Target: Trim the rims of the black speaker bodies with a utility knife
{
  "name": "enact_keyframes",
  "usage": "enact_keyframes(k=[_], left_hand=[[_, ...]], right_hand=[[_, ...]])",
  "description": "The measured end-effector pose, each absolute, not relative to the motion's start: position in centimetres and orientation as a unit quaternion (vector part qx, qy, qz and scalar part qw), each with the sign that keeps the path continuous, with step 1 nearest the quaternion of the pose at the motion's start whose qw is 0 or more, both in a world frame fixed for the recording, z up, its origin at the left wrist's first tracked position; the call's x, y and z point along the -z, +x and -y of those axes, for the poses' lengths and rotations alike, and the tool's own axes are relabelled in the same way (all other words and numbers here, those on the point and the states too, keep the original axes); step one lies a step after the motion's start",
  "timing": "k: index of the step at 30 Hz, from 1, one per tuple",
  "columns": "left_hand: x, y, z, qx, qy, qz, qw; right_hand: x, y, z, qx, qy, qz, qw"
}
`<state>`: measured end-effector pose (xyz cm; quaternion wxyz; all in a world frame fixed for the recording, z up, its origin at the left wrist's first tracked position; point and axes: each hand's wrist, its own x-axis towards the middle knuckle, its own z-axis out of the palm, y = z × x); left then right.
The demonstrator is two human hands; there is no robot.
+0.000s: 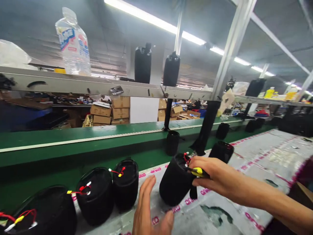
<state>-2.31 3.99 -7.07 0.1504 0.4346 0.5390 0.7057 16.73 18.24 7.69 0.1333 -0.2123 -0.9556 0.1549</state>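
My right hand (207, 171) is closed around a tool with a yellow and black handle (198, 171), its kind partly hidden by the fingers. Its fingers are at the top edge of a black cylindrical housing (174, 184), which leans slightly. Red wires with a small connector (186, 157) stick up from the housing's top, and a black strap (193, 192) hangs at its side. Just left of this housing my left hand (149, 212) is held with thumb and fingers apart, holding nothing. Similar black housings (95, 195) with red wires and white and yellow connectors stand to the left.
The bench has a white printed covering (234, 199), torn in places. Behind it runs a green conveyor belt (73, 156) carrying a black cylinder (172, 142). A metal shelf (102, 88) above holds a plastic bottle (73, 45) and two black cylinders. A post (207, 124) rises at right.
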Motion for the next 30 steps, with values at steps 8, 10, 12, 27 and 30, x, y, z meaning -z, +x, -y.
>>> enact_keyframes(k=[8,10,12,27,30], left_hand=[[2.0,-3.4,-5.1,-0.524,0.477,-0.333,0.622],[1.9,-3.3,-5.2,-0.514,0.474,-0.337,0.630],[2.1,-3.1,-5.2,-0.545,0.474,-0.390,0.571],[2.8,-0.3,-5.1,-0.495,0.529,-0.608,0.324],[3.4,0.3,-5.2,-0.522,0.499,-0.631,0.284]], right_hand=[[-4.7,18.2,-14.7,-0.362,-0.173,0.906,0.132],[-3.5,18.0,-14.7,-0.363,-0.165,0.904,0.153],[-2.2,18.0,-14.9,-0.339,-0.182,0.903,0.191],[-1.1,19.4,-11.7,0.005,-0.246,0.959,0.141],[0.3,19.5,-11.9,0.051,-0.228,0.957,0.172]])
